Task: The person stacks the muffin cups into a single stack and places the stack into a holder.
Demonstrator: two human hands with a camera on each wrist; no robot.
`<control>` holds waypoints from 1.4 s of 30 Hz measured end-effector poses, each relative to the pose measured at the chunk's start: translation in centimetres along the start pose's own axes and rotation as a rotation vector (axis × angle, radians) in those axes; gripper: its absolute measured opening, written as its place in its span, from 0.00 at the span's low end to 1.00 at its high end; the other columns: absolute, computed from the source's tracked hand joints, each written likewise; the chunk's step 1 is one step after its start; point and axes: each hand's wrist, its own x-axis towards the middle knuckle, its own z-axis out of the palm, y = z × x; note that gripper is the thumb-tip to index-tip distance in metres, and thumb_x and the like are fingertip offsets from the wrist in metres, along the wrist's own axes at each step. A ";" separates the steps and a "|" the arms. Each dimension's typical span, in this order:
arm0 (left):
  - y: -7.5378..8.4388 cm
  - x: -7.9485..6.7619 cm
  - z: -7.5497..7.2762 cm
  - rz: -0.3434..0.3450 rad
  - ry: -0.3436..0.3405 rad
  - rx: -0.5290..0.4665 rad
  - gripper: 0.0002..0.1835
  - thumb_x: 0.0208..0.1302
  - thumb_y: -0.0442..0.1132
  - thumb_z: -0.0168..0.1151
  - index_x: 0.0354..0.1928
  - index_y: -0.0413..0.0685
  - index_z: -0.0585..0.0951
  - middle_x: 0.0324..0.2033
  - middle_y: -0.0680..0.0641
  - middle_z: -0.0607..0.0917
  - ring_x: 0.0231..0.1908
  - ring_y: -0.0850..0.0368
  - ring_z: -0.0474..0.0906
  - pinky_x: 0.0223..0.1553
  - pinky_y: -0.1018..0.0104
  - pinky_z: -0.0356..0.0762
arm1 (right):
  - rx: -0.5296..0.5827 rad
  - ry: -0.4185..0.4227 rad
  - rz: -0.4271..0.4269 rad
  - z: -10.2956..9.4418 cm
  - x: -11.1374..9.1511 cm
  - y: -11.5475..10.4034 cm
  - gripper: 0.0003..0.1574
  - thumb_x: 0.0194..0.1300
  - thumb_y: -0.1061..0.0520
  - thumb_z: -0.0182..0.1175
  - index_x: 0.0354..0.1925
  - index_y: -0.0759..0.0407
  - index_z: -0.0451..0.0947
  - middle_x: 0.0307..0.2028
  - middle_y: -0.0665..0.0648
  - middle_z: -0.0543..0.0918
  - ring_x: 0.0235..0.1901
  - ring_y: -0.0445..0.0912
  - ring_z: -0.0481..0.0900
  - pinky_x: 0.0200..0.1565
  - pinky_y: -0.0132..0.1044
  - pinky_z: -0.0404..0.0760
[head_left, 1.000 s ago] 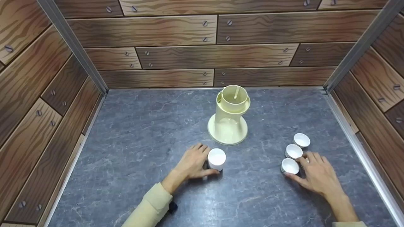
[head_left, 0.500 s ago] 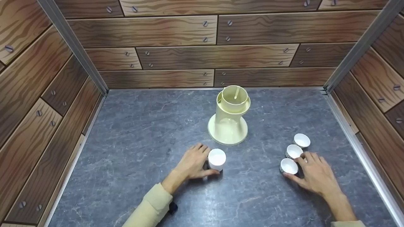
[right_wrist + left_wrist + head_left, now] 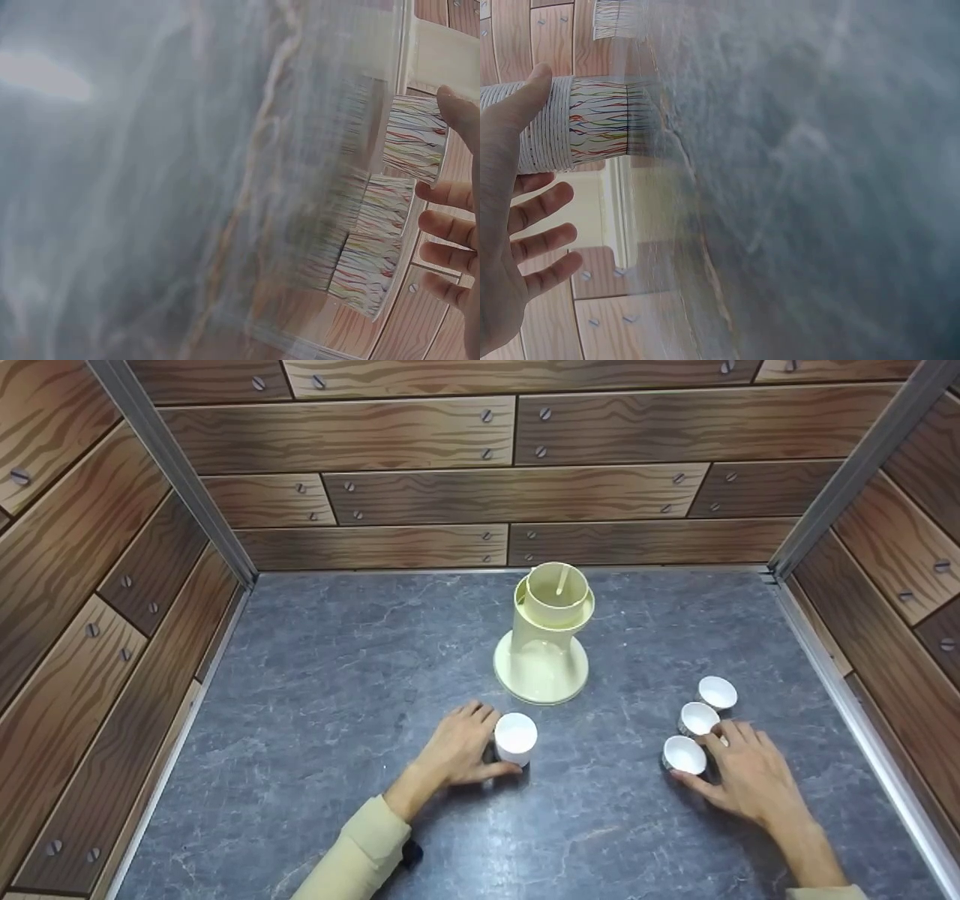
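Left hand: thumb and forefinger grasping white cup, midway between worktop's left and right edges. Right hand: thumb and forefinger pinching patterned cup, toward worktop's right edge; middle cup and far cup behind it. Cream stand nearer back edge.

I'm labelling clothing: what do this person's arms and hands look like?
The left hand and right hand wear no gloves. The left sleeve is pale beige with a wide cuff; a small black object shows beside it. Only a strip of the right sleeve, also beige, is in view.
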 end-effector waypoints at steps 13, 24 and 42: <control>0.0 0.1 -0.1 0.008 0.017 0.007 0.40 0.55 0.77 0.68 0.52 0.50 0.78 0.46 0.49 0.86 0.50 0.52 0.81 0.53 0.56 0.84 | 0.058 0.051 -0.015 -0.2 1.7 -1.1 0.41 0.53 0.24 0.70 0.45 0.57 0.85 0.44 0.62 0.81 0.46 0.62 0.79 0.43 0.54 0.75; -0.1 -0.1 0.1 0.001 -0.001 0.006 0.41 0.56 0.77 0.67 0.53 0.49 0.78 0.47 0.49 0.87 0.50 0.51 0.81 0.55 0.55 0.84 | 0.132 0.069 -0.068 1.0 2.7 -2.9 0.39 0.53 0.27 0.74 0.41 0.59 0.85 0.39 0.60 0.80 0.42 0.58 0.78 0.43 0.51 0.75; 0.0 -0.2 0.0 0.008 0.002 0.001 0.41 0.55 0.77 0.68 0.53 0.50 0.78 0.47 0.49 0.87 0.50 0.52 0.81 0.55 0.55 0.84 | 0.202 0.022 -0.093 1.5 4.8 -5.6 0.38 0.52 0.28 0.76 0.46 0.55 0.87 0.42 0.56 0.82 0.43 0.53 0.79 0.47 0.48 0.76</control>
